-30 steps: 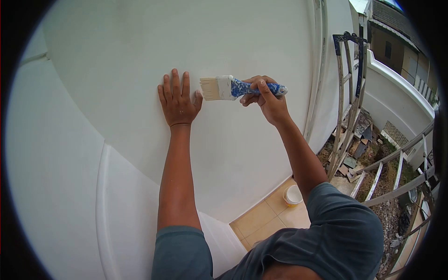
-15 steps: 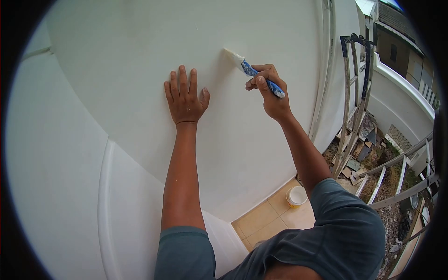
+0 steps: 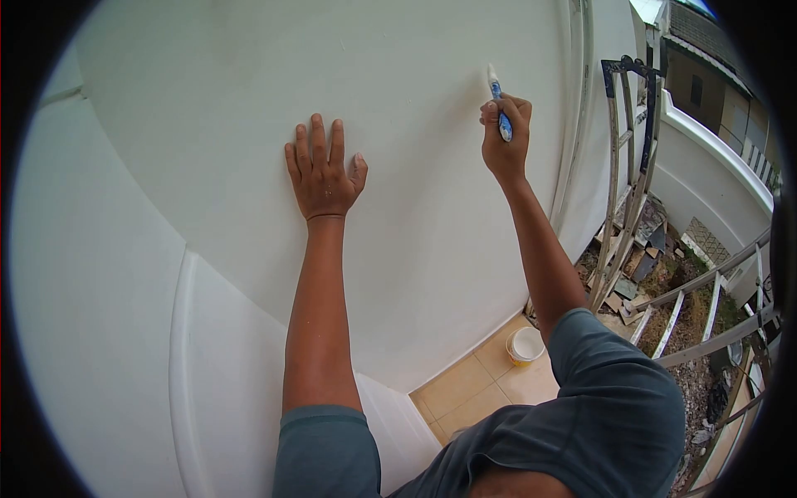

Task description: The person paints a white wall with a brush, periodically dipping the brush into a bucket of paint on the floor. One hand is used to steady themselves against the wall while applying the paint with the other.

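My right hand [image 3: 506, 133] is closed around a paintbrush [image 3: 496, 85] with a blue, paint-smeared handle. White bristles point up and meet the pale wall [image 3: 407, 216] near its right side. To the left, my left hand [image 3: 326, 170] lies flat against the same wall, fingers spread and pointing up, holding nothing. A few white specks of paint dot the back of that hand.
Below, a white paint bucket [image 3: 525, 345] stands on beige floor tiles [image 3: 465, 390]. A metal ladder [image 3: 618, 183] leans at the right beside a door frame [image 3: 573, 133]. Rubble and broken tiles [image 3: 639, 266] lie outside, near a white railing [image 3: 671, 324].
My right hand has moved right with the paintbrush, which has swung from slanting left to nearly upright. My left hand stays flat on the wall.
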`<move>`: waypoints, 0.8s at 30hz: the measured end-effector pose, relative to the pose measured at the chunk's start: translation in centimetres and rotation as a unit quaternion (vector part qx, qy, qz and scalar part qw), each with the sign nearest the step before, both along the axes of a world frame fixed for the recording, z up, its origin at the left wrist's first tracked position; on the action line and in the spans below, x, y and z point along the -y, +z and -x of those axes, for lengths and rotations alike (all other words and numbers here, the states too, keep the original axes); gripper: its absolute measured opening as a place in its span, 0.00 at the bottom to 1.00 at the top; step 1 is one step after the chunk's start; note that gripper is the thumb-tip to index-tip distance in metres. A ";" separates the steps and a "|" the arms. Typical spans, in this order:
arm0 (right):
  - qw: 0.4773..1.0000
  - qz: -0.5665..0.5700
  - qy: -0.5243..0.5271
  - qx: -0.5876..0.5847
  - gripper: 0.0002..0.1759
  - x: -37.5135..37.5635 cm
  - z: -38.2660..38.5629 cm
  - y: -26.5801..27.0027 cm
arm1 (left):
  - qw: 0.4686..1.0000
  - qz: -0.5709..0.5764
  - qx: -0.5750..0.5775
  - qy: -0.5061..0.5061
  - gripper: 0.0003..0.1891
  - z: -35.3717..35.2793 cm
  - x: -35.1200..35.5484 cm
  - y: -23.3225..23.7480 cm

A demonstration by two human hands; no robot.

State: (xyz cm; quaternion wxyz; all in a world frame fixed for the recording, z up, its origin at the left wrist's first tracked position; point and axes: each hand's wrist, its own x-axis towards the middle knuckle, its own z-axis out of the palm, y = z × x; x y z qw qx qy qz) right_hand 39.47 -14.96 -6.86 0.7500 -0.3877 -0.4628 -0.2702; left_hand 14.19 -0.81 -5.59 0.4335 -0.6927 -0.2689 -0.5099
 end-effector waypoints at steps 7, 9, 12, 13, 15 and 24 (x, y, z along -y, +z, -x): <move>0.783 0.070 0.618 0.013 0.18 4.5 3.9 1.9 | 1.000 0.013 -0.011 0.014 0.30 0.3 0.3 0.0; 0.846 0.018 0.526 -0.091 0.17 3.5 1.8 1.6 | 1.000 -0.001 -0.001 0.007 0.30 0.1 0.1 0.0; 0.964 -0.031 0.168 -0.203 0.12 2.1 -2.2 0.9 | 1.000 -0.003 0.002 0.004 0.30 0.0 0.1 0.1; 0.981 -0.050 0.063 -0.179 0.11 1.9 -3.5 0.3 | 1.000 -0.003 0.003 0.006 0.30 0.0 0.1 0.1; 0.987 -0.055 -0.126 -0.086 0.09 2.0 -3.8 0.0 | 1.000 -0.001 0.002 0.010 0.30 0.0 0.1 0.1; 0.813 0.110 0.572 -0.016 0.16 6.4 4.3 -2.7 | 1.000 0.013 -0.005 0.015 0.31 0.1 0.1 0.0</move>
